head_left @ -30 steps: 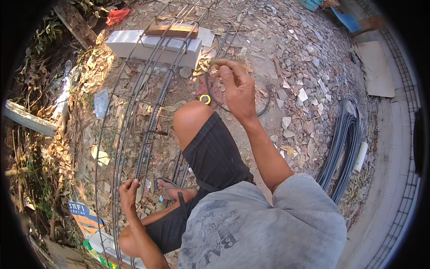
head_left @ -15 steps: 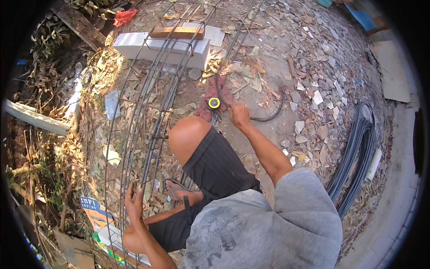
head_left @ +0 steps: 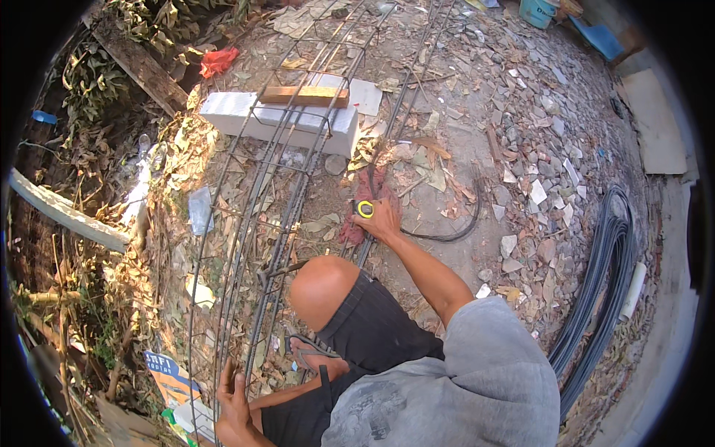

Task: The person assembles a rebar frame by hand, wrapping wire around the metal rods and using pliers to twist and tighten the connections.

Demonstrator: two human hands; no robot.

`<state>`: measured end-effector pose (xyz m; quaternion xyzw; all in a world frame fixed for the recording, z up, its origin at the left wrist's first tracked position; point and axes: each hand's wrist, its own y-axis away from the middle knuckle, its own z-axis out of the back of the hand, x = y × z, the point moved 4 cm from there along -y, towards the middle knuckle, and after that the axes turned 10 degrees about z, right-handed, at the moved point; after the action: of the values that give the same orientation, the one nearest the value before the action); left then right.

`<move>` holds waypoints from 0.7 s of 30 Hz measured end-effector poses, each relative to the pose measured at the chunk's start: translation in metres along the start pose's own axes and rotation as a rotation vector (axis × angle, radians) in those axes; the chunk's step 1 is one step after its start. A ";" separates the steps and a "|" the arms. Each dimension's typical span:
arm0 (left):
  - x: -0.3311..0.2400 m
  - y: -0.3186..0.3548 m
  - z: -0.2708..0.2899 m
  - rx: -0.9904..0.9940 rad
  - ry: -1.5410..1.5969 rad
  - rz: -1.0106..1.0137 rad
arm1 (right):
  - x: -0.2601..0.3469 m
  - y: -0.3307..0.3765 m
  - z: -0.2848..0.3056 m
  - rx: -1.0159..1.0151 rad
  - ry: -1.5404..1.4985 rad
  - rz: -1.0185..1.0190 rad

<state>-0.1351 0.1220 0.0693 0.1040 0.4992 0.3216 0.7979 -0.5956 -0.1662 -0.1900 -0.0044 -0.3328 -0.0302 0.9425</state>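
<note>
My right hand [head_left: 382,219] is closed around a small round tape measure [head_left: 365,209] with a yellow rim and dark centre. Underneath lies a crumpled dark red cloth [head_left: 353,232], spread over thin steel bars. Lower left, the fingers of my left hand [head_left: 235,402] point up, stretched out beside a long rebar cage [head_left: 277,201]; no object shows in them. The cage is made of lengthwise bars tied with square stirrups. Its far part passes over a wooden block [head_left: 305,96] on a white block [head_left: 283,127]. A bent bundle of dark wire [head_left: 454,236] curves to the right of my right hand.
A looped coil of dark wire [head_left: 596,298] lies at the right by a white pipe [head_left: 633,292]. Rubble [head_left: 540,190] covers the ground there. Dry leaves, a wooden beam [head_left: 138,63] and a pale plank [head_left: 67,212] are at the left. A bucket [head_left: 538,12] stands far right.
My right hand has left the dark wire and closed on the tape measure. My left hand has stayed beside the cage. The whole view has shifted, with the ground appearing lower.
</note>
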 end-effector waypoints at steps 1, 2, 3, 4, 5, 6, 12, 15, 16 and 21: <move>0.009 0.008 0.013 -0.015 0.011 -0.001 | -0.002 -0.012 0.007 0.125 -0.237 -0.067; 0.022 0.016 0.028 -0.111 0.076 0.084 | -0.011 -0.025 0.013 0.121 -0.229 -0.056; 0.019 0.018 0.032 -0.194 0.138 0.176 | -0.033 -0.035 0.014 0.003 -0.621 -0.243; 0.012 0.026 0.032 -0.186 0.150 0.177 | -0.053 -0.045 0.012 -0.120 -1.014 -0.426; -0.005 0.046 0.032 -0.204 0.238 0.229 | -0.058 -0.062 0.017 -0.114 -1.011 -0.418; -0.017 0.060 0.034 -0.230 0.327 0.276 | -0.058 -0.082 0.025 -0.132 -0.970 -0.490; -0.047 0.055 0.032 -0.289 0.324 0.229 | -0.100 -0.193 0.046 -0.149 -0.921 -0.670; -0.055 0.056 0.030 -0.248 0.245 0.225 | -0.056 -0.216 0.032 -0.121 -0.942 -0.475; -0.058 0.055 0.026 -0.238 0.257 0.239 | -0.048 -0.216 0.035 -0.118 -0.764 -0.377; -0.016 0.063 0.017 -0.307 0.259 0.261 | -0.021 -0.118 0.018 -0.110 -0.232 -0.085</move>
<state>-0.1508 0.1639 0.1200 0.0031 0.5250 0.5049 0.6851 -0.6301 -0.2823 -0.1908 -0.0453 -0.4374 -0.0876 0.8939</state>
